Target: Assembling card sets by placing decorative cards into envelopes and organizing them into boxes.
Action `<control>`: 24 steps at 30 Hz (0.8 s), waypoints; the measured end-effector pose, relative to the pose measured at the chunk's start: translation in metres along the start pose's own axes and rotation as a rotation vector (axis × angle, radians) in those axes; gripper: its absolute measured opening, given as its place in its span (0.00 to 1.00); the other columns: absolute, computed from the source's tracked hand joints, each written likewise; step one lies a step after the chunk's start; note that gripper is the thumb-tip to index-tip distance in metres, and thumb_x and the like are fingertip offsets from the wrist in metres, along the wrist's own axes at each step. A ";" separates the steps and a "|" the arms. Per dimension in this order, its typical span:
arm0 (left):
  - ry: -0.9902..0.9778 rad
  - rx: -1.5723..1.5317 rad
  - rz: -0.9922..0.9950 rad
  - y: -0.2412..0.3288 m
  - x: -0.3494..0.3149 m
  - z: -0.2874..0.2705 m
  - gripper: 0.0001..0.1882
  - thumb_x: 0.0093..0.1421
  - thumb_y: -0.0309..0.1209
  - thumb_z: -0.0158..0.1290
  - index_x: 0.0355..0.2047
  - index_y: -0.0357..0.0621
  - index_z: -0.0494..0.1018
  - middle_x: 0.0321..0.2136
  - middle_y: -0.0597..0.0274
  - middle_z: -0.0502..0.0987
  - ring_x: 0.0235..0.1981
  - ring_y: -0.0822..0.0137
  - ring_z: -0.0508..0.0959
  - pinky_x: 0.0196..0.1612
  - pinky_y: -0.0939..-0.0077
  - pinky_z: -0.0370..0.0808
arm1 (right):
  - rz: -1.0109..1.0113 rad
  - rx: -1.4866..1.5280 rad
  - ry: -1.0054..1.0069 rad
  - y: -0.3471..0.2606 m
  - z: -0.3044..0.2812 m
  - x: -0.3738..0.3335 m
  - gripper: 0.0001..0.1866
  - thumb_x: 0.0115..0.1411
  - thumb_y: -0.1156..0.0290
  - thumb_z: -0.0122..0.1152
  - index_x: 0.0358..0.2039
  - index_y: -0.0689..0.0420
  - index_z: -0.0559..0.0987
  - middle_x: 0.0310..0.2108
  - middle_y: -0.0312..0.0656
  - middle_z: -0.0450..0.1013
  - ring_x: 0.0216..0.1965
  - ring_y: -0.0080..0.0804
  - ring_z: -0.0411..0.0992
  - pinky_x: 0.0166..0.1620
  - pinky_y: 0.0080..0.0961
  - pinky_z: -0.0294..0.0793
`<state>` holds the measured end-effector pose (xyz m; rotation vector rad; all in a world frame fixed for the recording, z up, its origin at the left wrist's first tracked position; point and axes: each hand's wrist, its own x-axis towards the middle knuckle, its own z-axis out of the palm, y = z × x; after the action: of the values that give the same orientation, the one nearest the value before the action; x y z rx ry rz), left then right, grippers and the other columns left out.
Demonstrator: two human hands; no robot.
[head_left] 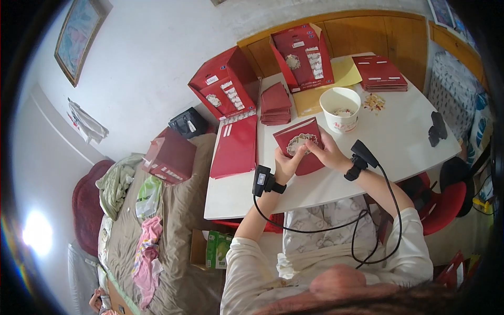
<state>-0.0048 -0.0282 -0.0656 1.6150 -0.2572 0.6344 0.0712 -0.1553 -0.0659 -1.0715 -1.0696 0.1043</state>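
Observation:
Near the middle of the white table (388, 149) I hold a small dark red paper box (310, 167) with a round, scallop-edged pale label on its front. My left hand (289, 165) wraps round its lower left edge. My right hand (331, 153) grips its right side. Both thumbs meet over the label and hide part of it. Just beyond my right hand stands a white tub (344, 124) with small light bits inside. Left of the tub lies a stack of small red folded pieces (275, 102).
Two tall red display boxes (303, 59) (223, 81) stand along the back. Large red sheets (233, 147) lie at the left, more red sheets (379, 73) at the far right. Small loose bits (374, 102) lie beside the tub. A black cable (320, 231) links my wristbands.

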 end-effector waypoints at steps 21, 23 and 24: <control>0.076 0.062 0.030 0.013 -0.004 0.010 0.10 0.54 0.28 0.53 0.35 0.35 0.72 0.29 0.62 0.76 0.28 0.76 0.74 0.31 0.82 0.71 | 0.070 0.015 0.016 -0.030 -0.009 0.013 0.14 0.61 0.64 0.45 0.32 0.62 0.74 0.25 0.27 0.67 0.27 0.11 0.59 0.30 0.12 0.59; 0.076 0.048 0.029 0.008 -0.005 0.008 0.10 0.54 0.28 0.53 0.35 0.35 0.72 0.29 0.62 0.76 0.28 0.76 0.74 0.31 0.82 0.71 | 0.048 -0.025 0.028 -0.030 -0.011 0.014 0.15 0.62 0.63 0.45 0.29 0.61 0.73 0.23 0.26 0.65 0.26 0.11 0.57 0.28 0.12 0.58; 0.074 0.033 0.027 0.006 -0.004 0.008 0.10 0.54 0.28 0.53 0.35 0.35 0.72 0.28 0.62 0.76 0.28 0.77 0.74 0.31 0.82 0.71 | 0.036 -0.041 0.020 -0.029 -0.012 0.015 0.15 0.62 0.63 0.45 0.27 0.61 0.72 0.22 0.26 0.64 0.25 0.11 0.56 0.28 0.13 0.57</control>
<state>-0.0097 -0.0375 -0.0626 1.6185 -0.2149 0.7213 0.0767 -0.1701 -0.0352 -1.1273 -1.0383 0.1009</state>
